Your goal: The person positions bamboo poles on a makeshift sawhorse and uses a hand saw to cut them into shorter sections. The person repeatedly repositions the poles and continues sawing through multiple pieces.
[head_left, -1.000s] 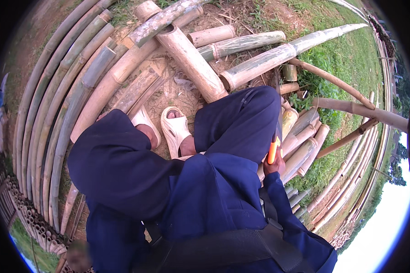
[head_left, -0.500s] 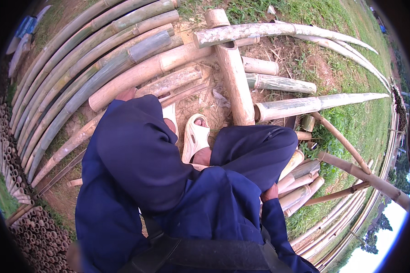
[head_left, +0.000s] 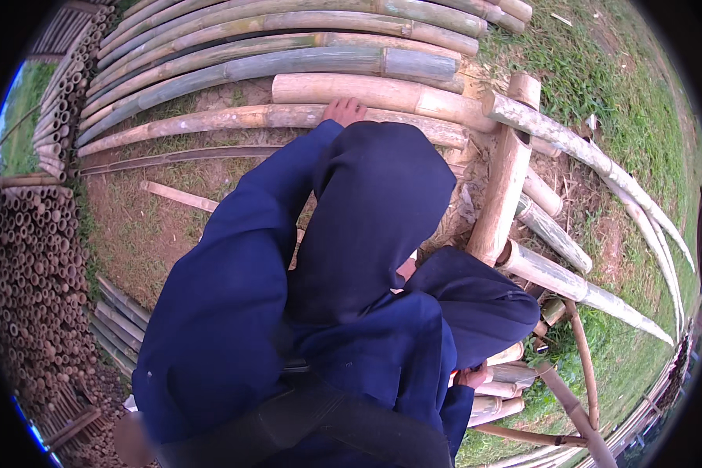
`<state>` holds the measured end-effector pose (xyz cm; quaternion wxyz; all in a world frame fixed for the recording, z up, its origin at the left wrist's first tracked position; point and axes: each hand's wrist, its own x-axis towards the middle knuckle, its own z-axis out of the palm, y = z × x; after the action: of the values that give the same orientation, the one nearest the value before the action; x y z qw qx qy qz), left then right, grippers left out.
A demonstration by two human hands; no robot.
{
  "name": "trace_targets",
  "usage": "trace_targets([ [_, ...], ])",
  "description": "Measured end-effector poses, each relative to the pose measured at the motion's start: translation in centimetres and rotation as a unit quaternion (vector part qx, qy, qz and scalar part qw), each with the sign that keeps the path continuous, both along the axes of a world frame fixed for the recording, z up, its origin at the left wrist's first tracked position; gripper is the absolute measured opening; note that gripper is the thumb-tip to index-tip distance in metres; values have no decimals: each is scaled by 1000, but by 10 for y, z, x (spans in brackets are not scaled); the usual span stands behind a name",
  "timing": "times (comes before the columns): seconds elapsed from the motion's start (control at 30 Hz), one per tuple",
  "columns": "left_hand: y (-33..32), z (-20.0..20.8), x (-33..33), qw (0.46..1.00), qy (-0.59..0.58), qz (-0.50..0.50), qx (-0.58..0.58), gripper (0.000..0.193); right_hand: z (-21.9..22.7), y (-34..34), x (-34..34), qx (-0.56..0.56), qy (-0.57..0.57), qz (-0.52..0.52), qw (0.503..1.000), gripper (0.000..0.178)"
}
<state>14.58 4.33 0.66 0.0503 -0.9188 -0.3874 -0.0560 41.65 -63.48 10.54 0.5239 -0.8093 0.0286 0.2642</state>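
At the left edge of the frame stood the stack, its hollow round ends facing me. I saw no container; those open ends were the nearest to one, and I could make out nothing in them.

Next came the slat, on bare soil, and above it the split strip. The row of poles filled the upper left and top.

The pole ran left to right across the upper middle, directly under my left hand. Its long axis crossed my fingers, which pointed toward the top of the frame. They were laid over it from above, back of the hand upward; whether they clenched around it or merely rested, I could not tell. Just above them lay the thick pole, nearly parallel; whether my fingertips touched it was unclear. My left hand was clearly the nearer one.

My right hand was well apart, right of centre near the bottom, beside the short pieces. A bit of orange showed next to it, but I could not tell whether those fingers gripped anything.

Farther up on the right, the log slanted, with the mottled pole across its upper part.
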Motion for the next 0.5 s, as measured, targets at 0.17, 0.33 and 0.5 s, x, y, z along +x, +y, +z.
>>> trace_targets([
  [0.17, -4, -17, 0, 994, 65, 89, -6, 28, 32, 16, 11, -174, -129, 149, 965, 33],
  [0.33, -29, -3, 12, 971, 31, 174, -161, 35, 28, 7, 21, -191, -185, 149, 952, 33],
  [0.5, -33, -18, -6, 975, -32, 162, -149, 22, 20, 17, 26, -209, -240, 102, 943, 28],
])
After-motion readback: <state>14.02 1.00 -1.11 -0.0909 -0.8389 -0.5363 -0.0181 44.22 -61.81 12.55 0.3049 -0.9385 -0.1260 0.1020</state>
